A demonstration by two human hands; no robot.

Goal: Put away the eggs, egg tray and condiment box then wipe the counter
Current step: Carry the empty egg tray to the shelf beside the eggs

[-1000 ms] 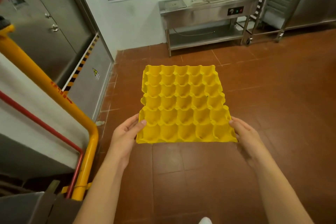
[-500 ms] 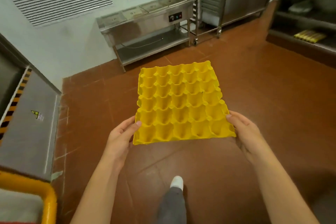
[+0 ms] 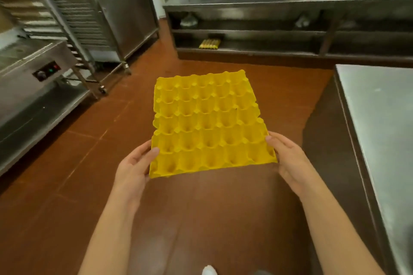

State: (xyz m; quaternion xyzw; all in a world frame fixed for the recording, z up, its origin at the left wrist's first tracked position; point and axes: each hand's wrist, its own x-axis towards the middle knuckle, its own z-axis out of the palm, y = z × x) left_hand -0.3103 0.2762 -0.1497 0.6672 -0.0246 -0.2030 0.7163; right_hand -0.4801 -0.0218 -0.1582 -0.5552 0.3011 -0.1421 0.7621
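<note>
The yellow egg tray (image 3: 207, 125), its cups empty, is held level above the red tiled floor (image 3: 67, 174). The left hand (image 3: 134, 166) grips its near left corner, the right hand (image 3: 288, 158) its near right corner. A steel worktop (image 3: 380, 129) stands just to the right.

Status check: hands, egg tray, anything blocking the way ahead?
Left hand and right hand grip the tray's near corners. Yellow egg tray empty, carried level. Steel counter close on right; floor ahead open.
</note>
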